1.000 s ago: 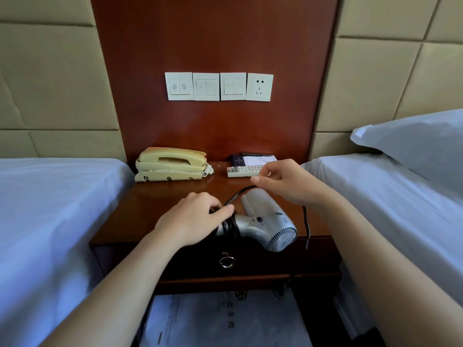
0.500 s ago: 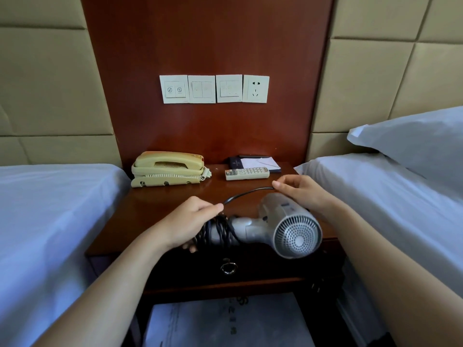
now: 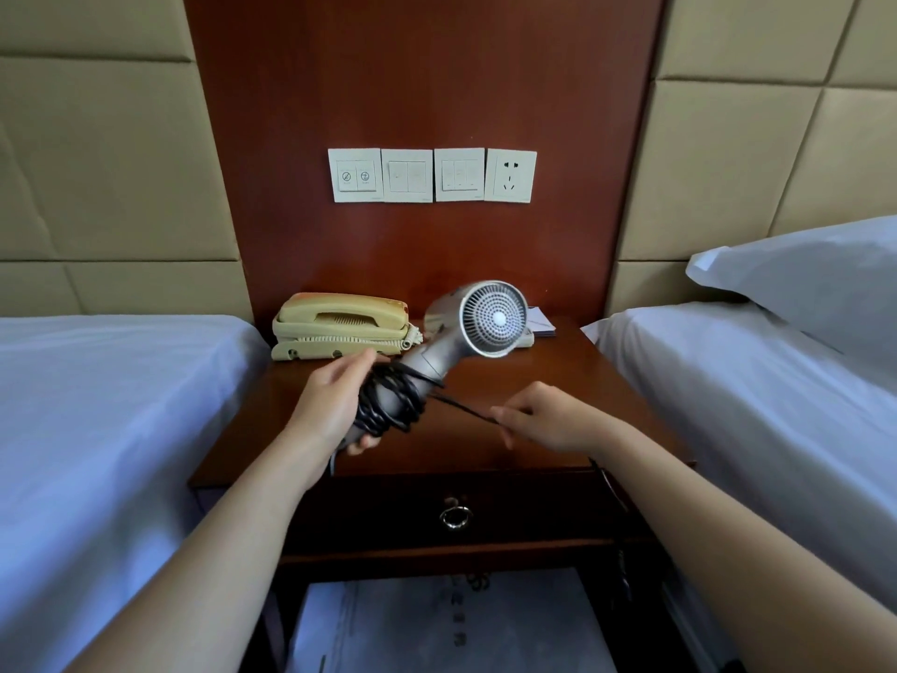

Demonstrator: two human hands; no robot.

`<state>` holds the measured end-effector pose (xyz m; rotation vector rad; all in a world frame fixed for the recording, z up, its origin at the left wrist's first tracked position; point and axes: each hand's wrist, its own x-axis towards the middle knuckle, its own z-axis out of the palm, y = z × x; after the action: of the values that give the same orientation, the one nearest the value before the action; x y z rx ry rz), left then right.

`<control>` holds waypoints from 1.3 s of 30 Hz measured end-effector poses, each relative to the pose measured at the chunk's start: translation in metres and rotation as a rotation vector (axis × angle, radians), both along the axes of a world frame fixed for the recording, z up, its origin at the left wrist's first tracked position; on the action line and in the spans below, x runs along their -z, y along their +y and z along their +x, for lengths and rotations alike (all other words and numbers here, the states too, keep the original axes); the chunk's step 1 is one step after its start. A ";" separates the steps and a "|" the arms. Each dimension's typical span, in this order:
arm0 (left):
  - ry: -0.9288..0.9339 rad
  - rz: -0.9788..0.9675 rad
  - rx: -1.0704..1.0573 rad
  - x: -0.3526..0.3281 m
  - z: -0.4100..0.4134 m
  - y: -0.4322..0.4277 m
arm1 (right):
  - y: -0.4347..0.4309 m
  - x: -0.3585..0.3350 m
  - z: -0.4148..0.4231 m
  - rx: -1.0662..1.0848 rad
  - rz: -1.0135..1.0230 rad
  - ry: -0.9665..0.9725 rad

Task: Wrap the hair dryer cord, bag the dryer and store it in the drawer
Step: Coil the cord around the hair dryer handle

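We find the stand (image 3: 558,395) btwn two beds: left bed (image 3: 97,405) and right bed (image 3: 752,405), w/ pillow (image 3: 815,279) on the latter. Phone (image 3: 340,325) sits rear left on top, pad (image 3: 541,323) rear right. Switches (image 3: 407,175) are on the wall above, socket (image 3: 510,175) rightmost. Our left hand (image 3: 335,405) holds the dryer (image 3: 466,327) over the top, just in front of the phone. Cord (image 3: 388,405) is coiled round the handle, w/ one strand running right to our right hand (image 3: 548,422). Drawer (image 3: 534,507) is below the top.

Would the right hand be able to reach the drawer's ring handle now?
Probably yes: the ring handle sits uncovered below the right hand, but that hand pinches the cord.
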<state>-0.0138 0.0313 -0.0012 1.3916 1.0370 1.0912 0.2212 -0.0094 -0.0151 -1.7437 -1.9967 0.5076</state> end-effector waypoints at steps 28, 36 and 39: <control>0.689 0.352 -0.181 0.003 0.021 -0.014 | -0.031 -0.036 -0.074 -0.182 0.395 -0.236; 0.671 0.230 0.114 0.000 0.026 -0.027 | -0.031 -0.047 -0.060 0.072 0.287 -0.354; 0.664 0.233 0.230 0.000 0.027 -0.028 | -0.032 -0.050 -0.054 0.115 0.229 -0.342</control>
<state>0.0130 0.0032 -0.0014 2.0843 1.1898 0.5934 0.1669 -0.0418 0.0350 -1.8804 -2.0620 -0.0628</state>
